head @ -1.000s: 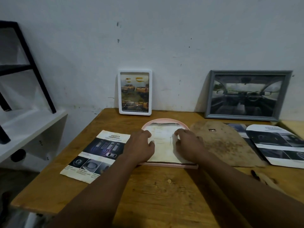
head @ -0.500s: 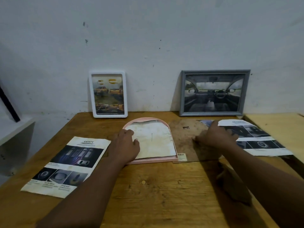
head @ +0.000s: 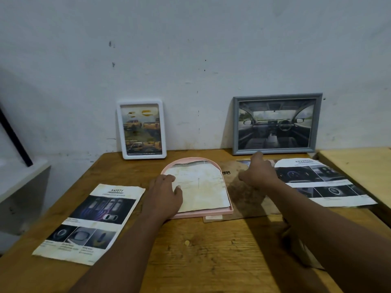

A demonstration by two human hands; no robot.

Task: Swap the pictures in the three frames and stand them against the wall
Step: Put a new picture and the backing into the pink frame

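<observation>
Left hand [head: 165, 196] flat, pinning limp-looking sheet [head: 203, 189] in pink frame [head: 203, 214]; right hand [head: 257, 174] spread over board [head: 247, 199], likely stiff; I'd lift by edge.

Both bare arms reach forward. The left hand [head: 164, 195] lies flat, palm down, fingers loose. The right hand [head: 257, 173] is farther out, fingers spread.

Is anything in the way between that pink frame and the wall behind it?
Nothing visible. The pink frame lies flat facing the stretch of wall between the white frame and the grey frame, with only bare table between.
</observation>
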